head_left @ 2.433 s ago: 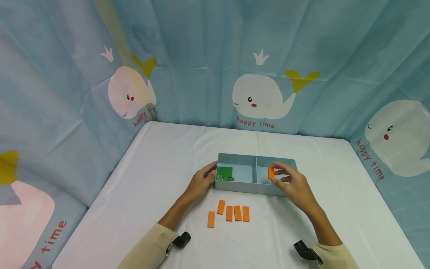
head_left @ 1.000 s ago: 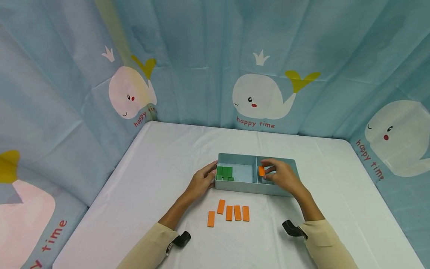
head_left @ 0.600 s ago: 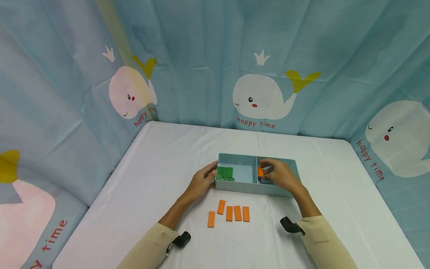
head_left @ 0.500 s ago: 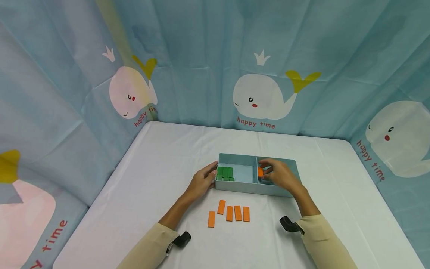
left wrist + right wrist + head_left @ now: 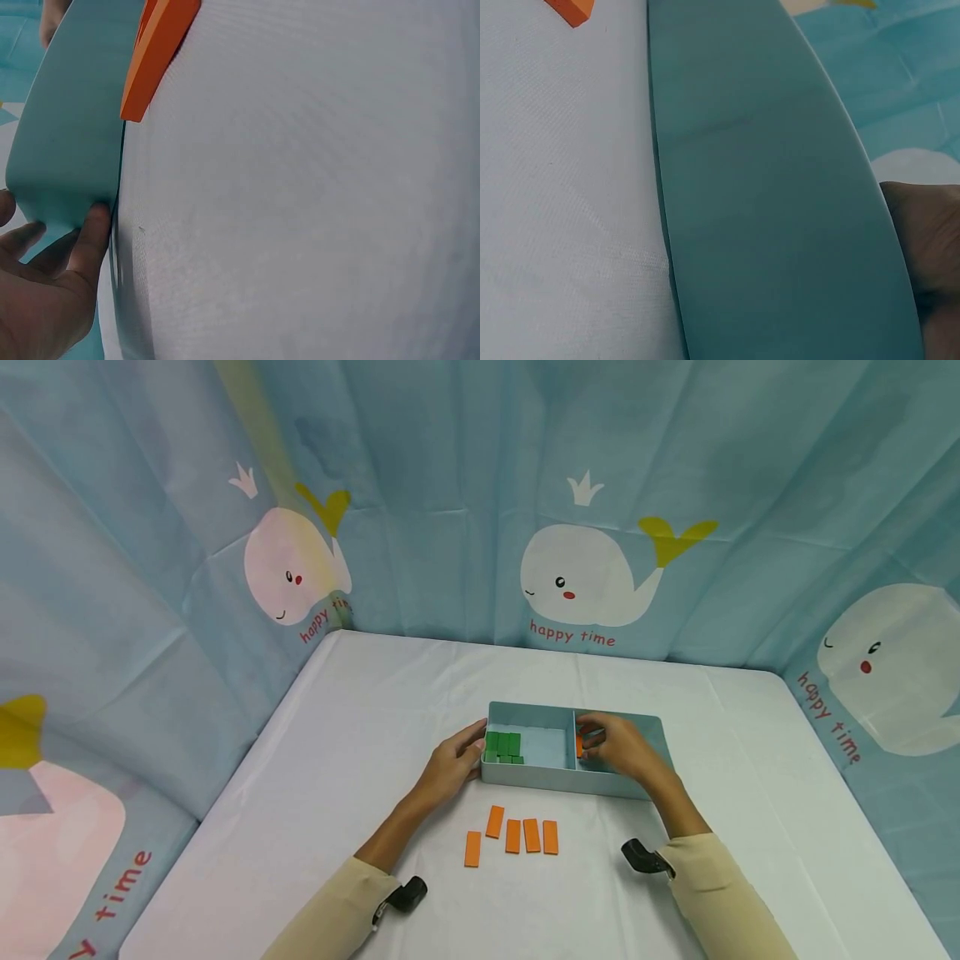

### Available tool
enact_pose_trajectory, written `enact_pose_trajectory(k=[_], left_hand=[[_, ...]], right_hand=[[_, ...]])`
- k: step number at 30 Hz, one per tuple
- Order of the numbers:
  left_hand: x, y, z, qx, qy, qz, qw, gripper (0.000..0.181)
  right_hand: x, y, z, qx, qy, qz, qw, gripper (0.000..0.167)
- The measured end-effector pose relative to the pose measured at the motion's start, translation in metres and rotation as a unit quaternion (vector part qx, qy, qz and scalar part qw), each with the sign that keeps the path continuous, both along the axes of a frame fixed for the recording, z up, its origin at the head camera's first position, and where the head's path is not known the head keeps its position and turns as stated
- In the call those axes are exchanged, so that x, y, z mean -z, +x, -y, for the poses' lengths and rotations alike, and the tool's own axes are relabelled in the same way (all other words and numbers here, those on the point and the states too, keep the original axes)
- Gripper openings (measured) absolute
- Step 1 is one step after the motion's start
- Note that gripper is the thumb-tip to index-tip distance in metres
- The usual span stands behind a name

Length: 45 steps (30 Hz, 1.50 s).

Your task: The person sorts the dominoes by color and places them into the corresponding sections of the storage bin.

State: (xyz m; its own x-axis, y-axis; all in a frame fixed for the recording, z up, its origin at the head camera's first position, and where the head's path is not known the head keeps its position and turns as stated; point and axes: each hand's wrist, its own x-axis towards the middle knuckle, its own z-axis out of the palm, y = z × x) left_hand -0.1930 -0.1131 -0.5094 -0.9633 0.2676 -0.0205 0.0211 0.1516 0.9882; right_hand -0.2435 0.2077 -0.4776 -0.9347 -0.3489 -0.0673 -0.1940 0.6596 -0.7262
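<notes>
The white surface (image 5: 375, 693) carries a blue-green box (image 5: 570, 782), long side across the person's front, with a divider (image 5: 574, 739) running front to back. At the box's left end, the left hand (image 5: 448, 767) rests fingertips on the outer wall, its grip loose rather than clasping. The right hand (image 5: 624, 747) reaches into the right compartment, its grip apparently pinching an orange tile (image 5: 579, 745) (fingers cover much of it). That tile sits left of the palm, just beside the divider, long axis roughly parallel to it; contact with divider or floor I cannot tell. This alignment seems the relation that matters, with the right hand clearly nearer.
</notes>
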Motion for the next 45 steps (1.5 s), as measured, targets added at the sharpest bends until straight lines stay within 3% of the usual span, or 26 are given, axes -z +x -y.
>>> enact_pose_trajectory(k=[12, 22, 30, 45], left_hand=[[0.000, 0.001, 0.000, 0.008, 0.003, -0.002, 1.0000, 0.054], [-0.001, 0.001, 0.001, 0.002, 0.004, -0.002, 1.0000, 0.054], [-0.001, 0.001, 0.000, 0.007, 0.012, -0.002, 0.9999, 0.054], [-0.003, 0.002, -0.001, -0.001, 0.006, 0.000, 1.0000, 0.053]], right_hand=[[-0.008, 0.016, -0.006, 0.018, -0.026, -0.012, 0.9994, 0.054], [-0.011, 0.031, -0.009, 0.025, -0.035, -0.073, 0.9964, 0.051], [-0.014, 0.044, -0.010, 0.031, -0.052, -0.144, 0.9877, 0.050], [-0.010, 0.072, -0.007, 0.027, -0.102, -0.218, 0.9702, 0.040]])
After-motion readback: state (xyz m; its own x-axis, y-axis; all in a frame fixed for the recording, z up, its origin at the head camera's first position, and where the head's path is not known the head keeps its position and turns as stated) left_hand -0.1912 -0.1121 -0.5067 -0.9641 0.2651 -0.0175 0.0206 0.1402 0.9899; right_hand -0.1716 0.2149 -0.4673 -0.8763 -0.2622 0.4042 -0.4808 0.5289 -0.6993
